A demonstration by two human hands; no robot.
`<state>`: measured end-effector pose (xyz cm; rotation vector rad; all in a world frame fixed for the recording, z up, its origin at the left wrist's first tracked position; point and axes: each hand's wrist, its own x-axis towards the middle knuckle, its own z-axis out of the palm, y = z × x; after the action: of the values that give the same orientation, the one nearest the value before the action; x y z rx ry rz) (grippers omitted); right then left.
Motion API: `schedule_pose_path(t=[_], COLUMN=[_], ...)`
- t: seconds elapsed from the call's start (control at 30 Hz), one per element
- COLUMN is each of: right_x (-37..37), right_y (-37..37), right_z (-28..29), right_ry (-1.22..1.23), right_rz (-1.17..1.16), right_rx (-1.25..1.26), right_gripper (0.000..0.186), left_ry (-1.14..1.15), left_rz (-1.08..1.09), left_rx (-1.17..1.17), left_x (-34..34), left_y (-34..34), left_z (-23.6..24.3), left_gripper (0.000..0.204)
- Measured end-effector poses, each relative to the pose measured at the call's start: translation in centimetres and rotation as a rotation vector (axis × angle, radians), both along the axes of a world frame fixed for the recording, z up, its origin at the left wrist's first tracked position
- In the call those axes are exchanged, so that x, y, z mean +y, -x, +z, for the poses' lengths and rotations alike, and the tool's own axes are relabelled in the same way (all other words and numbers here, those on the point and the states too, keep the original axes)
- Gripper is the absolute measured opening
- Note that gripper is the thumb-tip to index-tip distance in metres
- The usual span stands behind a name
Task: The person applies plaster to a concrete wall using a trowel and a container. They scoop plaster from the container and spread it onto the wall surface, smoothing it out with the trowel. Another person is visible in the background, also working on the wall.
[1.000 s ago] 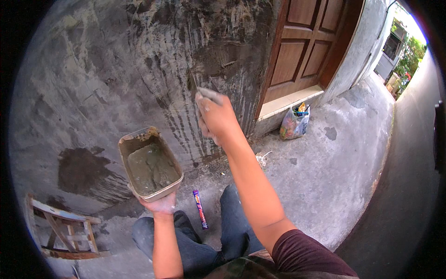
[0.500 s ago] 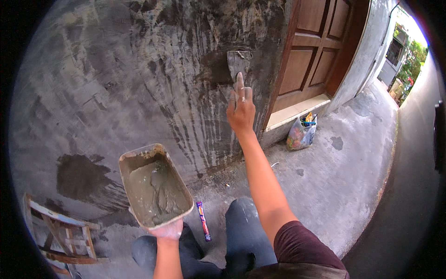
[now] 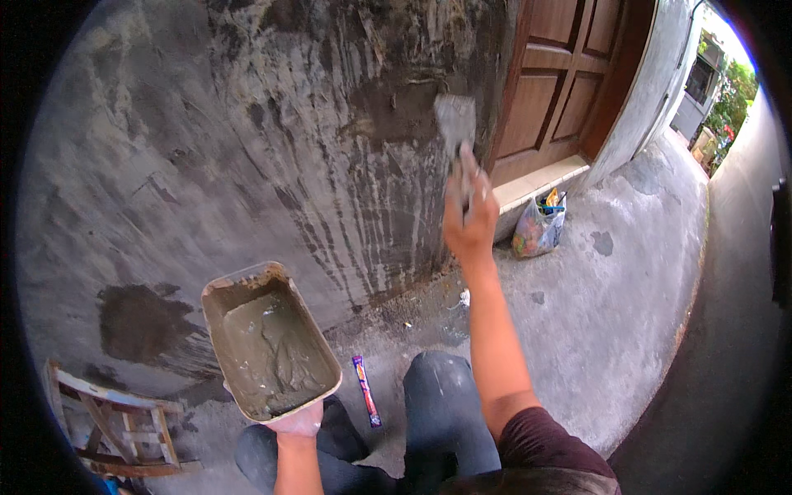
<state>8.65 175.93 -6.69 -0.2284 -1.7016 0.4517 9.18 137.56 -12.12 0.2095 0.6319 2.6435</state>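
Note:
My left hand (image 3: 300,421) supports a rectangular plastic tub (image 3: 213,309) from below, its fingers mostly hidden under it. Wet grey cement mix (image 3: 272,351) lies in the tub, with a ridge across its surface. In my right hand (image 3: 474,216) is a putty knife (image 3: 456,120), its wide blade pointing up, grey with residue. Fingers are wrapped round the handle, one stretched toward the blade. The blade is by the rough grey wall (image 3: 247,165), left of the door frame; whether it touches cannot be told. A dark damp patch (image 3: 388,111) marks the wall beside it.
A brown panelled door (image 3: 540,95) with a tiled sill stands at the right. Below it sits a filled plastic bag (image 3: 538,231). A purple wrapper strip (image 3: 367,392) lies on the concrete ground (image 3: 602,322) near my knees. A worn wooden frame (image 3: 115,425) is at lower left.
My right hand has moved right and slightly down with the putty knife, away from the damp patch. The tub has shifted slightly left and down.

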Motion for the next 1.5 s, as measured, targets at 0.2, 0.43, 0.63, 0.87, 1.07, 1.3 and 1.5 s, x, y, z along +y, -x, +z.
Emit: schedule_pose_path(t=[0.2, 0.43, 0.63, 0.87, 1.07, 1.3, 1.5], right_x=[0.4, -4.5, -2.2, -3.2, -3.9, 0.2, -1.5], right_y=[4.1, 1.8, 4.4, 1.6, 0.0, 3.4, 2.2], right_z=[0.8, -4.3, 3.1, -3.5, -4.0, 2.7, -5.5], right_ry=[0.161, 0.399, 0.075, 0.178, 0.18, 0.189, 0.187], right_rz=[-0.017, 0.154, 0.058, -0.001, 0.064, 0.078, 0.123], right_rx=[0.025, -0.047, 0.085, -0.264, -0.101, 0.0, -0.161], right_gripper=[0.053, 0.046, 0.053, 0.054, 0.061, 0.061, 0.059], left_ry=[0.026, -0.087, -0.001, -0.046, -0.108, -0.143, -0.104], left_rz=[-0.017, -0.018, -0.033, -0.014, -0.024, -0.082, -0.042], left_rx=[-0.05, -0.087, -0.119, -0.044, -0.057, -0.016, -0.12], left_x=[1.0, 1.7, 1.4, 0.8, 2.1, 3.3, 3.0], left_y=[-0.3, -0.9, -1.5, -1.3, -1.8, -2.5, -2.8], left_z=[0.6, 2.6, 2.2, 0.9, 2.5, 2.4, 2.8], left_gripper=[0.081, 0.081, 0.079, 0.08, 0.092, 0.09, 0.089])
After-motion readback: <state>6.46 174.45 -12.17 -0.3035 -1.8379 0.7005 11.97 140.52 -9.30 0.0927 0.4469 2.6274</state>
